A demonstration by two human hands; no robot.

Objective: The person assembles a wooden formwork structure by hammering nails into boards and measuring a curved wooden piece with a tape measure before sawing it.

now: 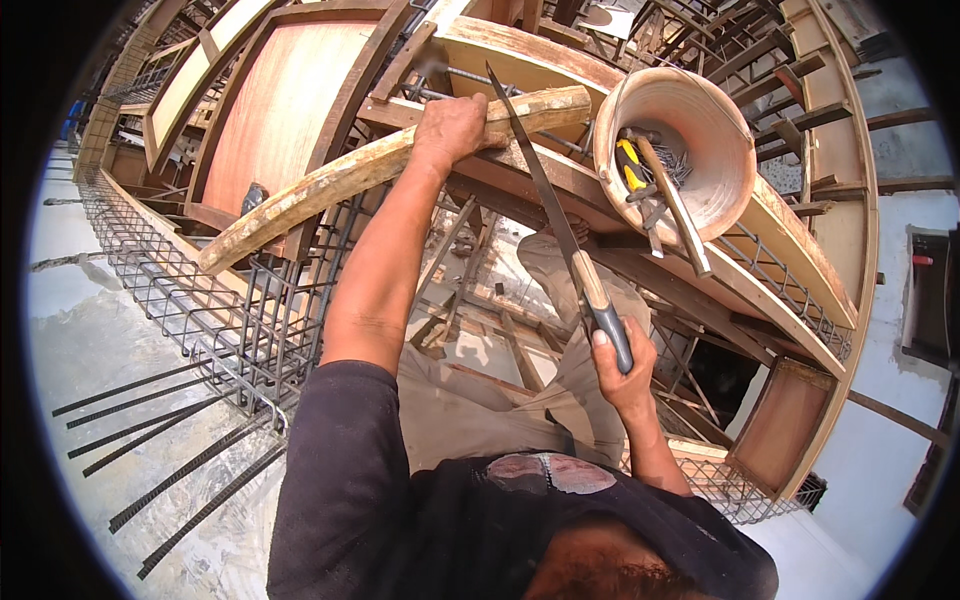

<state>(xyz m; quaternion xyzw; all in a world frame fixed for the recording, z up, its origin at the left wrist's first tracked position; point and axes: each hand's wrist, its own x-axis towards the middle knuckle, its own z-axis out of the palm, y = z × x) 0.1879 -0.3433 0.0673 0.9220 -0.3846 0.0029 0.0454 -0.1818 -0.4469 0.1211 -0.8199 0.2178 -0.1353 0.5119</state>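
Note:
My left hand [452,130] is wrapped over a rough wooden pole [330,198], pressing it across the formwork boards. The pole runs from the lower left up to a cut-looking end near the bucket. In my right hand [628,368] is a handsaw [545,185] with a wood and dark grey handle. Its long dark blade points up and away, and passes beside the pole close to my left hand; whether the teeth touch the wood I cannot tell. A pale bucket [728,190] stands right of the blade, holding a hammer [675,200], a yellow-and-black tool [630,165] and several nails [680,165].
Steel rebar cages [290,320] run along the left, with loose rod ends [160,420] sticking out over concrete. A plywood panel [290,100] leans at upper left. Wooden beams [640,220] cross under the bucket. Gaps open between the timbers below, around my legs [500,400].

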